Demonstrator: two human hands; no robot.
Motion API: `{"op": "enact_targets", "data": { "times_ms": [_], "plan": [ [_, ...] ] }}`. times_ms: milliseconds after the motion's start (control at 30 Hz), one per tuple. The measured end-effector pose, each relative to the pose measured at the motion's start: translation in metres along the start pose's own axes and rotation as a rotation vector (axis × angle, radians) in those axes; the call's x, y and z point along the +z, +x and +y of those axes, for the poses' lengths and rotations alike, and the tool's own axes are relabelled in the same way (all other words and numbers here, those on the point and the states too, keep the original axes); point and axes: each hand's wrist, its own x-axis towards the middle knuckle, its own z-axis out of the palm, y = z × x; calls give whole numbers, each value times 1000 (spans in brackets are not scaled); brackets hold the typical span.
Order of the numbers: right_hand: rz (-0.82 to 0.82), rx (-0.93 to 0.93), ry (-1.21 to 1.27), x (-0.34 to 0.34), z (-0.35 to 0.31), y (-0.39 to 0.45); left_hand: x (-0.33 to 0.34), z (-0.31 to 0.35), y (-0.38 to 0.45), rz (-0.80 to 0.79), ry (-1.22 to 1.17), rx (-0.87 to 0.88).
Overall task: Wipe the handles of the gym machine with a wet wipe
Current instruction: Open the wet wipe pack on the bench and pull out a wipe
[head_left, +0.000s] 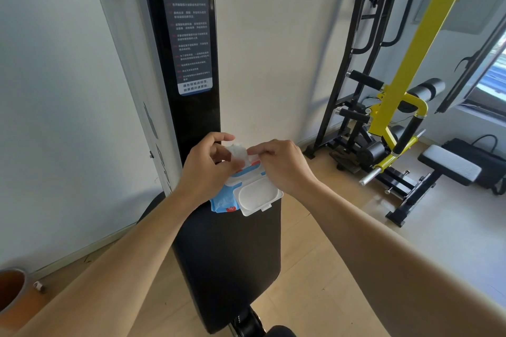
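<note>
Here, both hands pinch a soft, limp wet wipe (pixel 238 154) between them, left hand (pixel 204 169) and right hand (pixel 279 164) gripping its edges above the open pack (pixel 246 191) resting on the padded surface (pixel 227 254).

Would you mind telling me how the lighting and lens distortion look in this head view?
Head view: daylight enters from the window at right, casting soft shadows of the black rack on the wall; wide-angle bending curves the yellow bar and stretches both forearms; the wet wipe looks slightly overexposed.
</note>
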Motion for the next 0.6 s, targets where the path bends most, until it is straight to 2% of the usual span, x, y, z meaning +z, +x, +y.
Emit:
{"op": "enact_targets", "data": {
  "times_ms": [200, 333, 533, 600],
  "plan": [
    [-47, 65, 158, -2, -6, -1, 5, -9, -5, 153, -1, 56],
    [41, -6, 171, 0, -7, -1, 7, -10, -5, 172, -37, 40],
    [160, -93, 3, 7, -3, 0, 11, -14, -9, 148, -58, 54],
    [213, -181, -166, 7, 1, -3, 9, -15, -11, 123, -73, 76]
  ]
}}
